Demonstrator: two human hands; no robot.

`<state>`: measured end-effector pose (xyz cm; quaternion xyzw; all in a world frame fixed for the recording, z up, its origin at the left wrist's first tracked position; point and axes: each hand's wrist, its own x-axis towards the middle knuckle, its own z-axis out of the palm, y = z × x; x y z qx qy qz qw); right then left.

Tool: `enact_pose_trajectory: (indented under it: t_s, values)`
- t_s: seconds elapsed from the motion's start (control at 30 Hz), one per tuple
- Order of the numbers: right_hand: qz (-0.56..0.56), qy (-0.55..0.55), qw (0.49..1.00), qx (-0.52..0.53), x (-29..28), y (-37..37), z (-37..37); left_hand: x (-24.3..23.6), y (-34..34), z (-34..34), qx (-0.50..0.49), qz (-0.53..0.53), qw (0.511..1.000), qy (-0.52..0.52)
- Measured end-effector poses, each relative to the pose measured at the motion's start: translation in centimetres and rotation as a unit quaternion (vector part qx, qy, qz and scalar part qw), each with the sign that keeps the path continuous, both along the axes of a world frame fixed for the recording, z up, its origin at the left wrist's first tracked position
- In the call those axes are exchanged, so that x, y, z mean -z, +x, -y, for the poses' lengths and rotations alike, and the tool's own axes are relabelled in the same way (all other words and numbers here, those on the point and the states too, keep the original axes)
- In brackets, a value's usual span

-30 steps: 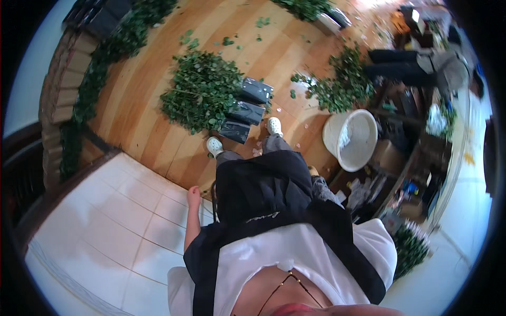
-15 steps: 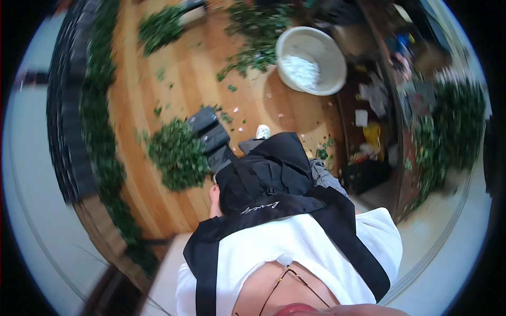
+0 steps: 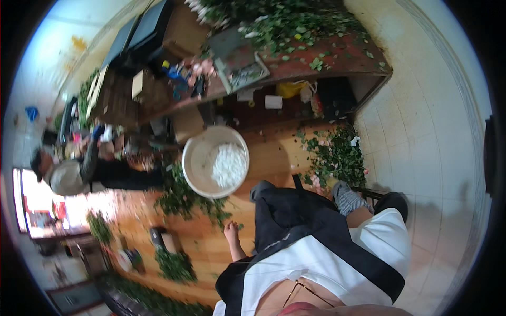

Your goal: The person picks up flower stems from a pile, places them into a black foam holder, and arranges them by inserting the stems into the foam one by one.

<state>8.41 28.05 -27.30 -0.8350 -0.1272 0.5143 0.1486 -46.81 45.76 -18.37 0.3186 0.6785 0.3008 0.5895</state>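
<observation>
My left hand (image 3: 231,230) hangs at my side over the wooden floor, its fingers loosely curled with nothing visible in them. It is nearest to the green leafy stems and a large whitish tub (image 3: 192,176). White lumpy material (image 3: 229,166) lies in the tub. My right hand is out of view. A black apron (image 3: 295,216) covers my front.
A dark red workbench (image 3: 295,76) runs across the far side, bearing leafy flower stems (image 3: 284,26), a grey tray (image 3: 242,73) and tools. More cuttings (image 3: 337,158) lie on the floor beside the tiled wall. At left stands another person (image 3: 74,176).
My view and body have turned right, toward the workbench. The tub now appears further left and lower, and another person has come into view. My left hand remains at my side.
</observation>
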Motion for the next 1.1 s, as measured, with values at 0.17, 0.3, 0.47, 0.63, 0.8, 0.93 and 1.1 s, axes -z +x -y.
enact_pose_trajectory:
  t_s: [0.17, 0.3, 0.47, 0.63, 0.8, 0.93, 1.1]
  values:
    - [-0.012, -0.047, 0.998, 0.039, 0.1, -0.9, 1.4, -21.9, 20.4, -19.7, 0.141, 0.033, 0.952, 0.268]
    - [0.023, -0.021, 0.998, 0.060, -4.0, 0.5, -3.2, -37.7, 30.4, -24.5, 0.306, 0.239, 0.859, 0.333]
    - [0.132, 0.046, 0.984, 0.114, -12.3, 5.2, -9.0, -47.8, 40.3, -26.9, 0.506, 0.715, 0.417, 0.242]
    - [0.395, 0.272, 0.863, 0.160, -23.1, 11.9, -18.4, -52.5, 47.8, -28.7, 0.540, 0.813, 0.205, 0.073]
    - [0.386, 0.315, 0.856, 0.137, -32.7, 15.2, -26.6, -52.6, 53.9, -29.9, 0.507, 0.837, 0.203, 0.041]
    - [0.423, 0.360, 0.832, -0.016, -34.7, 20.2, -32.1, -52.7, 58.9, -30.9, 0.527, 0.821, 0.209, 0.066]
    - [0.343, 0.463, 0.804, -0.149, -42.6, 23.6, -43.1, -52.5, 62.8, -32.7, 0.636, 0.731, 0.235, 0.081]
